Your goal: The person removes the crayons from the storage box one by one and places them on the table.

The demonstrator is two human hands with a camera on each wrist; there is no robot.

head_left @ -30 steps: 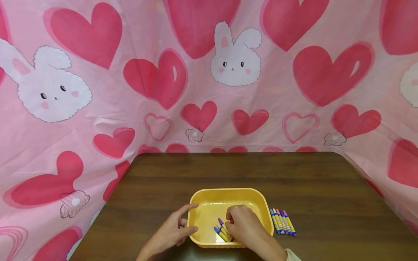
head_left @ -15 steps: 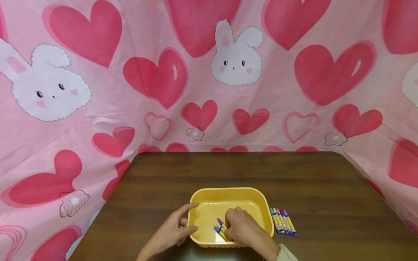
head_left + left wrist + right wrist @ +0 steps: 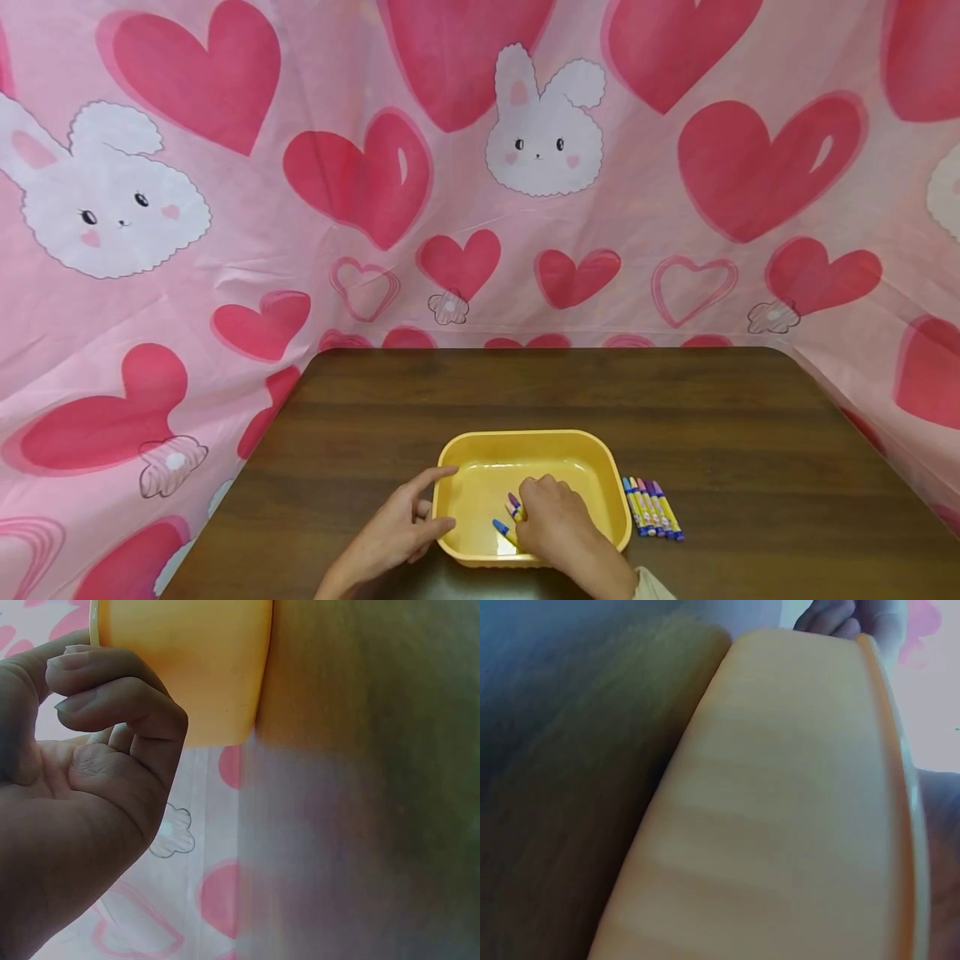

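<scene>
A yellow plastic tray (image 3: 525, 446) stands near the front of the table. My left hand (image 3: 397, 523) holds its left rim, thumb and forefinger hooked over the edge; the left wrist view shows the other fingers curled outside the wall. Inside the tray, my right hand (image 3: 557, 521) is bent down over a few crayons with its fingers curled on them; its fingertips are hidden. A purple-tipped crayon (image 3: 514, 502) and a pale-tipped one stick out beside its fingers. Apart from these lies a blue-tipped crayon (image 3: 502, 529), partly under the hand.
Just right of the tray, several yellow-wrapped crayons (image 3: 652, 508) lie side by side in a row on the dark wooden table (image 3: 555, 387). A pink cloth (image 3: 465, 208) with hearts and rabbits hangs behind and at both sides.
Under my right hand the purple-tipped and pale-tipped crayons have shifted right, away from the blue-tipped one. My left hand has stayed on the rim.
</scene>
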